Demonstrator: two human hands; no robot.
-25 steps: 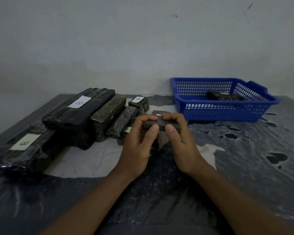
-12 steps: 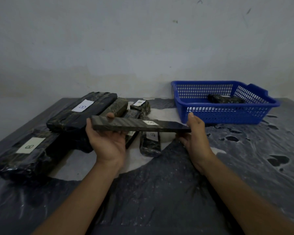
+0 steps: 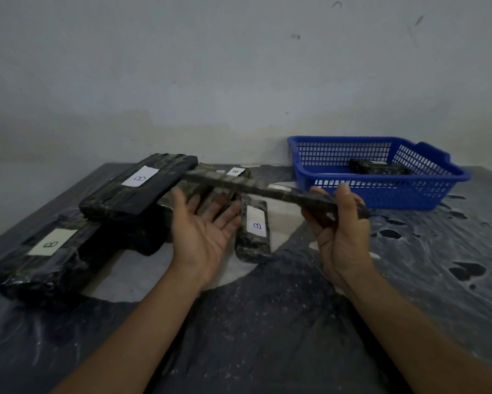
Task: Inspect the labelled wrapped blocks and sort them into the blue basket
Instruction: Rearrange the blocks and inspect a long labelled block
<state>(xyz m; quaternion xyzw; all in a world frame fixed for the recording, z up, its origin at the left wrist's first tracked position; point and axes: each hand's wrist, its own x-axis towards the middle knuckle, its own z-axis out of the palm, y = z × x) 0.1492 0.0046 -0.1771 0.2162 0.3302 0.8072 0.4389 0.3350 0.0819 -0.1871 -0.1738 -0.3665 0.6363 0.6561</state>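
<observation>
My right hand [image 3: 342,231] grips one end of a long, thin wrapped block [image 3: 256,189], held above the table and slanting up to the left. My left hand [image 3: 203,228] is palm up with fingers spread, just below the block and holding nothing. On the table lie several dark wrapped blocks with white "B" labels: a large one at the far left [image 3: 44,251], a large one behind it [image 3: 136,189], a small one [image 3: 254,227] between my hands and a small one at the back [image 3: 237,172]. The blue basket [image 3: 381,191] at the back right holds one wrapped block [image 3: 376,167].
The table [image 3: 267,322] is covered in dark, wrinkled plastic sheeting with a pale patch under the blocks. A plain wall rises directly behind the table. More unlabelled dark blocks lie between the large block and the small ones.
My left hand has let go of the long block and opened palm up below it. My right hand now holds the block alone, its far end tilted up and back.
</observation>
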